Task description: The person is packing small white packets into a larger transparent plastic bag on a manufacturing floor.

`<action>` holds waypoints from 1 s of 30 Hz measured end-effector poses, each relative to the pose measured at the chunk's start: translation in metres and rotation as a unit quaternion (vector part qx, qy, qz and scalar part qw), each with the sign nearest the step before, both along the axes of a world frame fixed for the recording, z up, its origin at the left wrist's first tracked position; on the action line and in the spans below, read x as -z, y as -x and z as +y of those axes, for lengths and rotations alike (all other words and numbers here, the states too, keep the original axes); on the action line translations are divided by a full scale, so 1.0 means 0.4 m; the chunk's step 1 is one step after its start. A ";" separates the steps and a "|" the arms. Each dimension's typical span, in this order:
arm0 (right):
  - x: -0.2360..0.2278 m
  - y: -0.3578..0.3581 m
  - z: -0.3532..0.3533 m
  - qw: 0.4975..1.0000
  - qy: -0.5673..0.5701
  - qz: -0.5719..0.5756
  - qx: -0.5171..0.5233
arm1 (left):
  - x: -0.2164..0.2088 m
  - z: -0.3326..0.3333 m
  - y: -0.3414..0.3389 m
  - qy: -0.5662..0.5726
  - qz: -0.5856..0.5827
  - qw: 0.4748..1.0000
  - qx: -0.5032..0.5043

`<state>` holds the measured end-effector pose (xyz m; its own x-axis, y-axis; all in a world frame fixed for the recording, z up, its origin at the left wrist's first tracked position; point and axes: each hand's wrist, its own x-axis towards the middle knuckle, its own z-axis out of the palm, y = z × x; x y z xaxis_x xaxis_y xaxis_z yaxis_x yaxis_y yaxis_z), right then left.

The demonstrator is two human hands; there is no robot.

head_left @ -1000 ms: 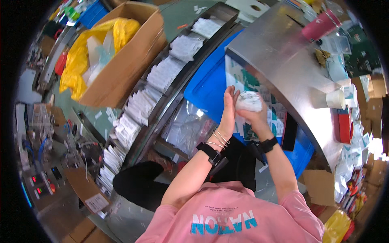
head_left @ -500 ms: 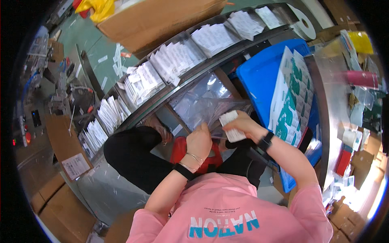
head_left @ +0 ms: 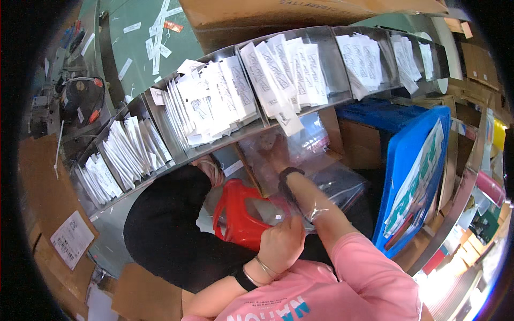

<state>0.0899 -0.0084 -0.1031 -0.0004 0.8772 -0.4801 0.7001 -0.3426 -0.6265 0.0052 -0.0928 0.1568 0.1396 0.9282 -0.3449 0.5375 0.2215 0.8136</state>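
Pink shirt [head_left: 369, 267]: lower edge of the frame, nearest, above black trousers [head_left: 160, 224].
Left hand [head_left: 282, 242]: lower centre; fingers curled tight and narrow, pinching a gathered edge of clear plastic.
Clear plastic bag [head_left: 342, 184]: centre of the frame, running from the left hand's pinch up beneath the metal tray, some of it lying across the right forearm.
Right hand [head_left: 277, 152]: centre, above the left hand, reaching away under the tray's near edge; seen through the plastic, so how wide the fingers stand, or whether they hold anything, I cannot tell.
Red plastic article [head_left: 233, 214]: just left of the right wrist, near the knees.
Blue plastic tub [head_left: 390, 176]: right of centre, tilted, a green-and-white printed sheet [head_left: 417, 176] against it.
Metal tray [head_left: 336, 80]: curving from left of centre to upper right, divided into compartments.
White paper packets [head_left: 214, 96]: standing in leaning rows inside those compartments.
Large cardboard box [head_left: 321, 16]: top edge, beyond the tray.
Green floor [head_left: 126, 43]: upper left, strewn with paper strips [head_left: 156, 51].
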 end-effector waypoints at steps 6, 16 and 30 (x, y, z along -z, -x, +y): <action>0.035 -0.058 0.004 0.996 -0.017 -0.088 0.021 | -0.007 0.050 0.011 0.070 -0.010 0.997 0.024; -0.770 -0.222 0.043 0.886 0.321 0.230 -0.242 | 0.011 0.081 0.018 -0.006 0.071 0.996 0.056; -0.781 -0.584 0.851 0.908 -0.224 -0.277 0.219 | 0.038 0.068 0.005 0.021 0.111 0.985 0.127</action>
<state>0.3235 0.3319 0.2094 0.5281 0.8427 0.1049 0.8089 -0.4616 -0.3642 0.0034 -0.0657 0.1416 0.2824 0.8569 -0.4312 0.7440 0.0881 0.6623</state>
